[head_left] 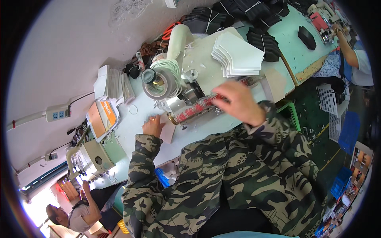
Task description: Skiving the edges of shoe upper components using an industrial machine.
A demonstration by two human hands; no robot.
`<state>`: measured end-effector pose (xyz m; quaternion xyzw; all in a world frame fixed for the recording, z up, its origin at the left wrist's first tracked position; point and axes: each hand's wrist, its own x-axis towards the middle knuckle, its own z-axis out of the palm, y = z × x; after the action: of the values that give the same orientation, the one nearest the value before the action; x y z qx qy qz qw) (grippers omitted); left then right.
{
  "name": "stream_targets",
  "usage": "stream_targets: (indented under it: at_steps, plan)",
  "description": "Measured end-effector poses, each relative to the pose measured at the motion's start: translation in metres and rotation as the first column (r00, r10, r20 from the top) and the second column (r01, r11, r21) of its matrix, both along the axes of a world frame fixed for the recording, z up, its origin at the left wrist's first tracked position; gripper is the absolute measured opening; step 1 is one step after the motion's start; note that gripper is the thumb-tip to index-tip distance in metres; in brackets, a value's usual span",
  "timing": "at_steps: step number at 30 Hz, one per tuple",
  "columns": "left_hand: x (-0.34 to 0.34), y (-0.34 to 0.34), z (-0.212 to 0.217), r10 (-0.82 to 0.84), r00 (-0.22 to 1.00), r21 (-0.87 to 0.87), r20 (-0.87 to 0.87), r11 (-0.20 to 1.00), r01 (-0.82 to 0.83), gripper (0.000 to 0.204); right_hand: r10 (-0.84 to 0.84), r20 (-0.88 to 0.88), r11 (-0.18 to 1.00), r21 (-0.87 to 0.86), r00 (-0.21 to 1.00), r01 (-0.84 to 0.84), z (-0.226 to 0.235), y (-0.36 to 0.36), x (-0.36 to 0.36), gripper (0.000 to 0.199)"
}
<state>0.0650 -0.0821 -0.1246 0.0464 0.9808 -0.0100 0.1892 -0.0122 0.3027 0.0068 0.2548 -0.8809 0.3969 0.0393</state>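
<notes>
So the left hand (152, 126) is resting flat-ish on a small pale piece of stiff sheet (166, 131) lying on the white worktable (135, 119), fingers pressing it down rather than gripping. The right hand (238, 102) is blurry, spread loosely over the metal bar with red markings (196, 109) on the sewing-type machine (186, 93); can't tell if it's actually clutching anything. Both sleeves are soft camo fabric. Right behind the machine sits a fat roll of grey tape (158, 83) with white cord wound around it, and a fanned stack of white cut pieces (238, 55) with crisp pointed edges. Black stacked pieces (264, 41) are further back. The table edge runs just below the left hand, with a bit of bare surface between the hands.
</notes>
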Motion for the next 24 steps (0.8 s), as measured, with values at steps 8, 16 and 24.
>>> stream_targets:
  at_steps: [8,16,24]
  plan:
    - [0.011,-0.011,0.012,0.065,0.988,0.14,-0.139,0.989,-0.045,0.029,0.231,0.249,0.973,-0.071,0.94,-0.22,-0.018,-0.028,0.017,0.027]
    - [-0.068,0.067,0.153,-0.053,0.835,0.687,0.548,0.598,-0.412,0.022,0.205,0.357,0.976,-0.149,0.911,-0.162,-0.016,-0.027,0.004,0.022]
    - [-0.088,0.087,0.13,0.076,0.859,0.623,0.507,0.656,-0.426,0.023,0.251,0.073,0.962,0.089,0.965,-0.257,-0.021,-0.035,-0.02,0.033]
